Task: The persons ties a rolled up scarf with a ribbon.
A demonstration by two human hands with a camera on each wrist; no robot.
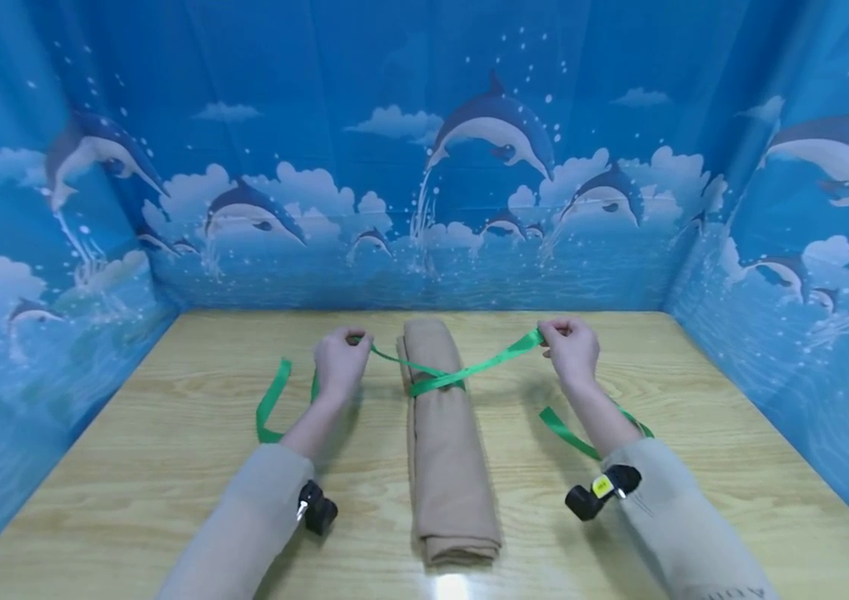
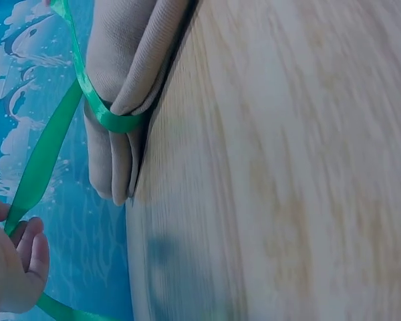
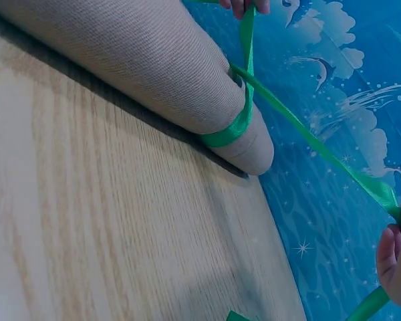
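Observation:
A beige rolled or folded cloth (image 1: 454, 475) lies lengthwise on the table. Round its far part passes a green ribbon (image 1: 495, 361), whose two lengths cross on top of the cloth. On the left, my left hand (image 1: 342, 362) pinches one length between thumb and fingers. My right hand (image 1: 572, 348) pinches the other length on the right, and both stretches are pulled out to the sides. Each loose tail hangs down past its hand onto the table. In the right wrist view the ribbon (image 3: 230, 134) wraps the cloth's side closely.
The wooden table (image 1: 132, 467) bears the cloth. A blue curtain (image 1: 364, 83) printed with dolphins and clouds stands behind it and along both sides. Black wrist cameras (image 1: 317, 508) are strapped over the grey sleeves.

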